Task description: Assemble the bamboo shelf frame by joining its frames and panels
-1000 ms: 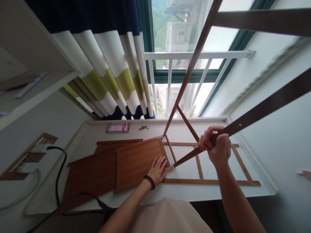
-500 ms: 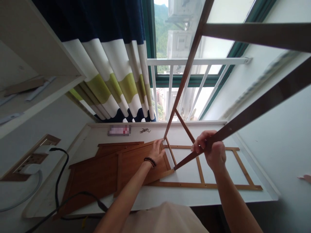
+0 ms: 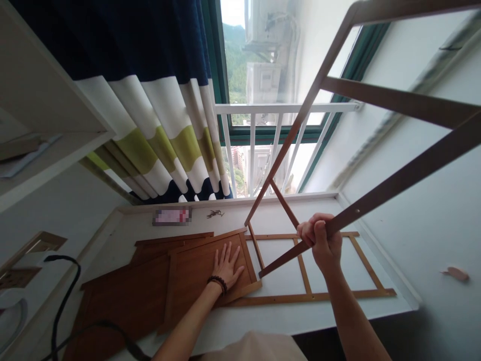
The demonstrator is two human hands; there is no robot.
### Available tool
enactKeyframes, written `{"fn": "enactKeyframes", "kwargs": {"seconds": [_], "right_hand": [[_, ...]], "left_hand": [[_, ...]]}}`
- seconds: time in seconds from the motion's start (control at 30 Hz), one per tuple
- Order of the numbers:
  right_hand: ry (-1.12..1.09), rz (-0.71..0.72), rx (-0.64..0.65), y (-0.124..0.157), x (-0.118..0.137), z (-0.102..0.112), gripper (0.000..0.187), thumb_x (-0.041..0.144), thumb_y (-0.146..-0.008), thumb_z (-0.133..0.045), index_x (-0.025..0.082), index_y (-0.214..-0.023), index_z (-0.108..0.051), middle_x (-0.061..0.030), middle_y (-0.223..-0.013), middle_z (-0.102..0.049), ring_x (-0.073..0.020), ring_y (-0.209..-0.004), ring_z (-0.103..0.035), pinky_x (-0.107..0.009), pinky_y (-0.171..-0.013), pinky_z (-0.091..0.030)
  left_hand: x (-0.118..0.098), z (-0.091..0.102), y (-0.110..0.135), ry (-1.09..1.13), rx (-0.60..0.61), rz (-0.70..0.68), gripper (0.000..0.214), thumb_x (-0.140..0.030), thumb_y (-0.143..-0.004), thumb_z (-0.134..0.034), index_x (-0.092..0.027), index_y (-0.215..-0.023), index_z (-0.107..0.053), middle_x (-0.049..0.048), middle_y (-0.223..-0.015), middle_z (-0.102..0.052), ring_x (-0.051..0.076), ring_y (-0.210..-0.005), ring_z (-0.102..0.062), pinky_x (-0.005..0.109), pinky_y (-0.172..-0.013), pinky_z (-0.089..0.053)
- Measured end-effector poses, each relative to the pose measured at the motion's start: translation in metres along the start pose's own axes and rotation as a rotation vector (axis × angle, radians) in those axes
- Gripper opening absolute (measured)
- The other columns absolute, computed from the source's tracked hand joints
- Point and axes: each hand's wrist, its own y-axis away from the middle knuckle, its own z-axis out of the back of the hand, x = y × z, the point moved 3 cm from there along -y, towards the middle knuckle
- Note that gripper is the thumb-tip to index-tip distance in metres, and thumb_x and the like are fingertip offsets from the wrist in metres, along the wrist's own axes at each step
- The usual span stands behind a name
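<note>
My left hand (image 3: 226, 265), a beaded bracelet (image 3: 218, 283) at its wrist, lies flat with spread fingers on a brown wooden panel (image 3: 195, 273). My right hand (image 3: 322, 240) is wrapped round the lower rail of a ladder-like wooden frame (image 3: 361, 208), which slants up to the right. The frame's lower end is close to the panel's right edge; whether they touch, I cannot tell. Beneath it a second wooden frame (image 3: 274, 300) lies flat on the white surface, partly under the panel. More brown panels (image 3: 120, 281) lie to the left, overlapping.
Small metal screws (image 3: 215, 214) and a blurred flat packet (image 3: 172, 216) lie by the back ledge. A striped curtain (image 3: 158, 145) and a white railing (image 3: 278, 108) stand behind. Black cables (image 3: 60, 311) run from wall sockets (image 3: 22, 273) at left. A white wall bounds the right.
My left hand has shifted from the panel's right edge onto its middle and flattened. The slanted frame's lower end has come away from the panel's edge, still in my right hand. The view has shifted.
</note>
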Motion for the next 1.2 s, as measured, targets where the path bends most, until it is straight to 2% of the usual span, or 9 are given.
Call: {"fn": "enactKeyframes", "kwargs": {"seconds": [0.1,0.33,0.57,0.73,0.83,1.0,1.1,1.2], "right_hand": [[0.031,0.006,-0.108,-0.004,-0.003,0.016,0.015,0.034,-0.087,-0.044,0.020,-0.081,-0.046,0.0105,-0.045,-0.030,-0.0060,-0.038,-0.034,-0.028,-0.050,-0.042],[0.114,0.034,-0.368,-0.009,-0.003,0.070,0.022,0.041,-0.085,-0.044,0.020,-0.078,-0.045,0.0116,-0.044,-0.027,-0.0047,-0.034,-0.030,-0.025,-0.046,-0.040],[0.066,-0.023,-0.446,-0.018,-0.020,0.143,0.023,0.041,-0.084,-0.047,0.020,-0.076,-0.045,0.0124,-0.044,-0.028,-0.0033,-0.035,-0.029,-0.025,-0.051,-0.044],[0.066,-0.114,-0.579,-0.011,-0.044,0.195,0.027,0.046,-0.079,-0.051,0.020,-0.078,-0.046,0.0134,-0.044,-0.027,-0.0025,-0.035,-0.031,-0.026,-0.059,-0.048],[0.077,-0.149,-0.594,-0.006,-0.051,0.208,0.029,0.048,-0.077,-0.053,0.019,-0.079,-0.047,0.0134,-0.044,-0.031,-0.0026,-0.036,-0.034,-0.028,-0.064,-0.050],[0.059,-0.156,-0.586,-0.005,-0.054,0.212,0.027,0.044,-0.076,-0.055,0.019,-0.083,-0.049,0.0100,-0.050,-0.045,-0.0056,-0.047,-0.047,-0.032,-0.073,-0.049],[0.032,-0.205,-0.634,0.000,-0.060,0.215,0.031,0.043,-0.074,-0.058,0.018,-0.090,-0.052,0.0047,-0.065,-0.057,-0.0087,-0.062,-0.057,-0.033,-0.078,-0.047],[0.011,-0.247,-0.614,0.011,-0.067,0.213,0.033,0.040,-0.073,-0.060,0.019,-0.096,-0.053,-0.0007,-0.089,-0.061,-0.0109,-0.082,-0.059,-0.032,-0.085,-0.044]], "left_hand": [[-0.009,-0.003,0.000,0.006,-0.034,-0.009,0.059,-0.049,-0.082,-0.038,-0.029,-0.137,-0.026,0.0090,-0.147,-0.015,0.028,-0.134,-0.010,0.052,-0.105,-0.002],[-0.040,-0.010,-0.014,0.030,-0.068,-0.037,0.059,-0.049,-0.083,-0.036,-0.027,-0.137,-0.026,0.0093,-0.146,-0.015,0.027,-0.134,-0.010,0.051,-0.105,-0.001],[-0.067,-0.012,-0.033,0.031,-0.028,-0.065,0.060,-0.051,-0.082,-0.035,-0.026,-0.136,-0.030,0.0092,-0.146,-0.018,0.027,-0.134,-0.010,0.051,-0.105,-0.001],[-0.072,-0.015,-0.038,0.028,-0.010,-0.053,0.061,-0.051,-0.081,-0.035,-0.026,-0.136,-0.030,0.0079,-0.146,-0.018,0.028,-0.134,-0.010,0.051,-0.105,-0.001],[-0.072,-0.016,-0.038,0.021,-0.010,-0.061,0.061,-0.051,-0.081,-0.036,-0.026,-0.136,-0.029,0.0070,-0.146,-0.017,0.027,-0.134,-0.009,0.051,-0.105,0.000],[-0.072,-0.016,-0.038,0.019,-0.016,-0.057,0.060,-0.050,-0.082,-0.035,-0.025,-0.136,-0.029,0.0072,-0.146,-0.017,0.027,-0.134,-0.010,0.051,-0.105,-0.001],[-0.073,-0.015,-0.038,0.018,-0.009,-0.054,0.061,-0.051,-0.081,-0.034,-0.025,-0.136,-0.030,0.0077,-0.146,-0.018,0.027,-0.134,-0.010,0.051,-0.105,-0.001],[-0.073,-0.013,-0.037,0.015,-0.007,-0.063,0.061,-0.051,-0.082,-0.034,-0.025,-0.136,-0.029,0.0082,-0.146,-0.017,0.026,-0.134,-0.011,0.050,-0.105,0.000]]}}
